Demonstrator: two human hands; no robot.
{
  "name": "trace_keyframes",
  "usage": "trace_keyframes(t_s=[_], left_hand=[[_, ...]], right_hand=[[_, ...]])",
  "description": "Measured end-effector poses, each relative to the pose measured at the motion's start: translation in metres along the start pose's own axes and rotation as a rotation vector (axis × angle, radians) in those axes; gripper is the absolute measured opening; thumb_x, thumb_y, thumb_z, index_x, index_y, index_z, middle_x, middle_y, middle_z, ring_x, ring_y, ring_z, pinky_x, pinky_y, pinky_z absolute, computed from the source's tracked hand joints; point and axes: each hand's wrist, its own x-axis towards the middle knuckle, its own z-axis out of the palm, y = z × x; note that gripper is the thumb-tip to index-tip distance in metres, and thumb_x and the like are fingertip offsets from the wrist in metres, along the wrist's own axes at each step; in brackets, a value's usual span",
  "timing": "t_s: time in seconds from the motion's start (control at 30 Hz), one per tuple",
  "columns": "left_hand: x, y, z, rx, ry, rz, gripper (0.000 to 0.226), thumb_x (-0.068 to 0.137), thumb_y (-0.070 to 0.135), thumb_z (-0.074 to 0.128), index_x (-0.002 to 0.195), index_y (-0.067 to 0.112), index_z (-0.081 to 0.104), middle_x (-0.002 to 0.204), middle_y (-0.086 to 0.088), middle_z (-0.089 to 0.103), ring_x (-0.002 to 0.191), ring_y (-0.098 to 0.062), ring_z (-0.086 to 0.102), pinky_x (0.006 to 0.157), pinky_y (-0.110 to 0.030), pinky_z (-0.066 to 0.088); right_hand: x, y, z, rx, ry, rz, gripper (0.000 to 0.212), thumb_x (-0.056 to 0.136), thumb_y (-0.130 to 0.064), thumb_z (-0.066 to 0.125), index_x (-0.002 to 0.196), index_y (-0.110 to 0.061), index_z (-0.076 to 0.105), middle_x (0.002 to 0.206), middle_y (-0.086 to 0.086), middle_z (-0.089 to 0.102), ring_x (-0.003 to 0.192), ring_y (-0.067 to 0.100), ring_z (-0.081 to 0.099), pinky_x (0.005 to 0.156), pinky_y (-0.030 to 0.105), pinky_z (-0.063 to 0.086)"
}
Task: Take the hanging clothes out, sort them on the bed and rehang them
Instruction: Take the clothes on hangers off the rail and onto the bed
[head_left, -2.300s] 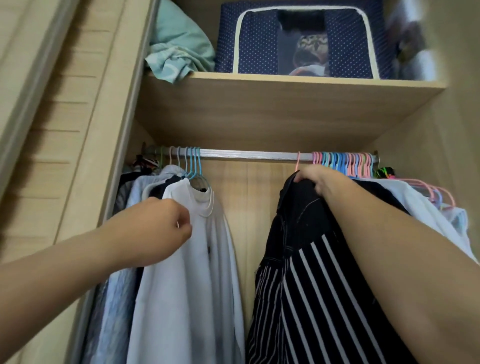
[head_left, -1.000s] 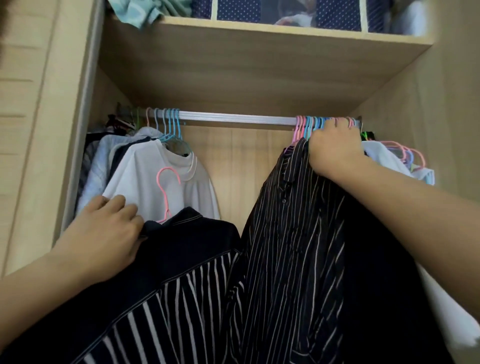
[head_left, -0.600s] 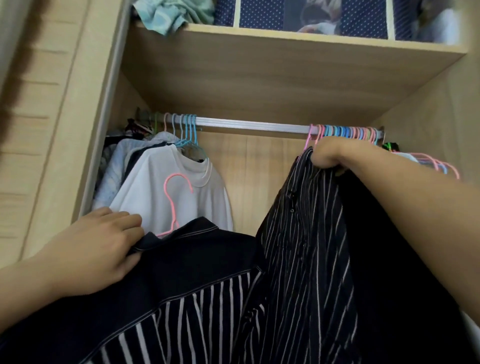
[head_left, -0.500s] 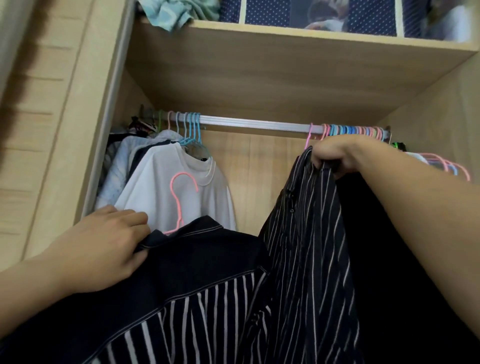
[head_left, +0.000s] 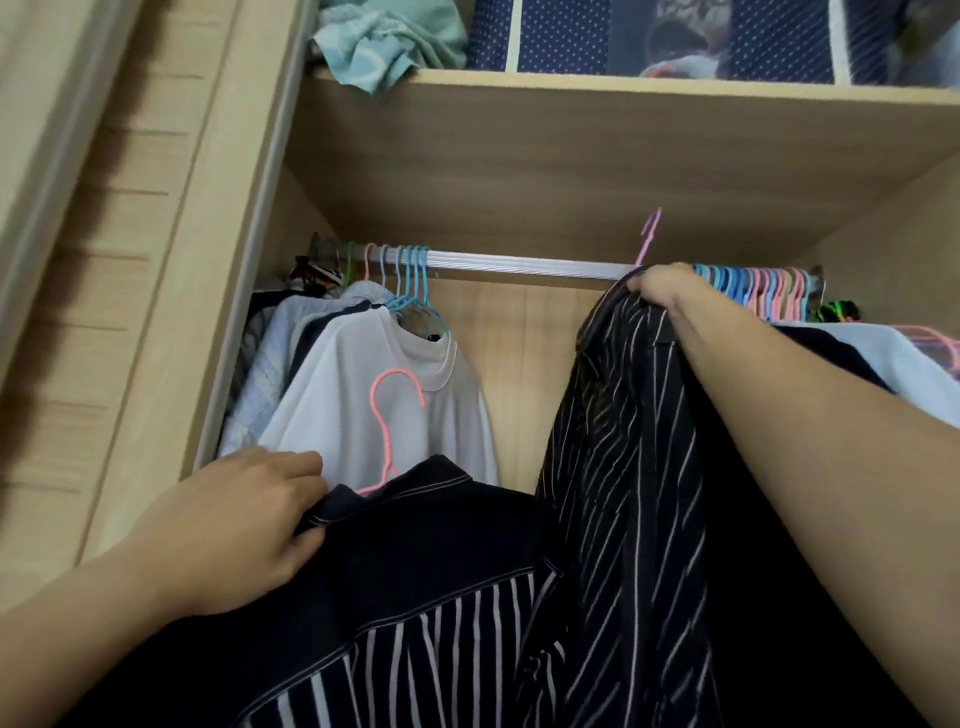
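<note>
My left hand (head_left: 244, 525) grips the collar of a dark garment with white stripes (head_left: 415, 597), held low in front of me on a pink hanger (head_left: 387, 410). My right hand (head_left: 657, 286) grips the top of a black pinstriped shirt (head_left: 623, 441) just below the wardrobe rail (head_left: 530, 264); its pink hanger hook (head_left: 649, 236) sticks up above the rail. A white top (head_left: 363, 415) and several other clothes hang at the rail's left end. Many pink and blue hangers (head_left: 758, 291) crowd the right end with pale clothes under them.
A wooden shelf (head_left: 623, 98) lies above the rail, holding crumpled teal cloth (head_left: 384, 41) and a navy dotted storage box (head_left: 649, 36). The wardrobe's sliding door frame (head_left: 156, 260) stands at the left. The back panel (head_left: 519, 364) shows between the two clothing groups.
My right hand has lifted the pinstriped shirt's hanger so its hook now stands above the rail. My left hand still holds the first striped garment low.
</note>
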Motion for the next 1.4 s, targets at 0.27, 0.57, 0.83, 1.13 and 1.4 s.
trace_keyframes(t_s=[0.27, 0.57, 0.83, 1.13, 1.4], left_hand=[[-0.001, 0.008, -0.007, 0.079, -0.025, 0.000, 0.031, 0.081, 0.048, 0.041, 0.071, 0.021, 0.055, 0.075, 0.002, 0.053, 0.062, -0.032, 0.062, 0.060, -0.039, 0.053], [0.003, 0.073, -0.049, -0.349, -0.092, -0.341, 0.030, 0.089, 0.032, 0.062, 0.068, 0.011, 0.057, 0.078, -0.013, 0.062, 0.083, -0.039, 0.061, 0.071, -0.040, 0.049], [0.002, 0.134, -0.201, -0.242, -0.015, -0.489, 0.029, 0.086, 0.034, 0.067, 0.074, 0.008, 0.065, 0.075, -0.016, 0.058, 0.082, -0.040, 0.061, 0.063, -0.034, 0.040], [-0.084, 0.242, -0.331, -0.367, -0.080, -0.869, 0.033, 0.087, 0.029, 0.064, 0.070, 0.001, 0.066, 0.071, -0.016, 0.065, 0.072, -0.027, 0.062, 0.059, -0.030, 0.045], [-0.209, 0.334, -0.435, -0.565, -0.137, -1.175, 0.019, 0.090, 0.023, 0.063, 0.082, 0.008, 0.072, 0.075, -0.008, 0.072, 0.064, -0.014, 0.063, 0.052, -0.023, 0.046]], right_hand=[[-0.146, 0.031, 0.012, 0.179, 0.019, 0.137, 0.023, 0.088, -0.014, 0.062, 0.108, -0.003, 0.065, 0.084, 0.009, 0.064, 0.066, 0.020, 0.060, 0.050, 0.025, 0.038], [-0.298, 0.066, -0.045, 0.255, -0.053, 0.103, 0.006, 0.085, -0.007, 0.061, 0.086, -0.011, 0.056, 0.077, 0.012, 0.058, 0.061, 0.021, 0.058, 0.056, 0.029, 0.041], [-0.311, 0.029, -0.116, 0.543, -0.076, -0.041, 0.015, 0.082, -0.004, 0.063, 0.074, -0.013, 0.053, 0.073, 0.009, 0.058, 0.061, 0.020, 0.060, 0.055, 0.024, 0.043], [-0.414, 0.032, -0.158, 0.715, -0.342, -0.033, 0.012, 0.082, -0.010, 0.059, 0.091, -0.017, 0.056, 0.080, 0.000, 0.060, 0.069, 0.018, 0.061, 0.058, 0.028, 0.044], [-0.614, -0.003, -0.168, 0.758, -0.870, -0.052, 0.023, 0.091, -0.026, 0.061, 0.113, -0.023, 0.052, 0.101, -0.007, 0.063, 0.090, 0.004, 0.061, 0.075, 0.023, 0.049]])
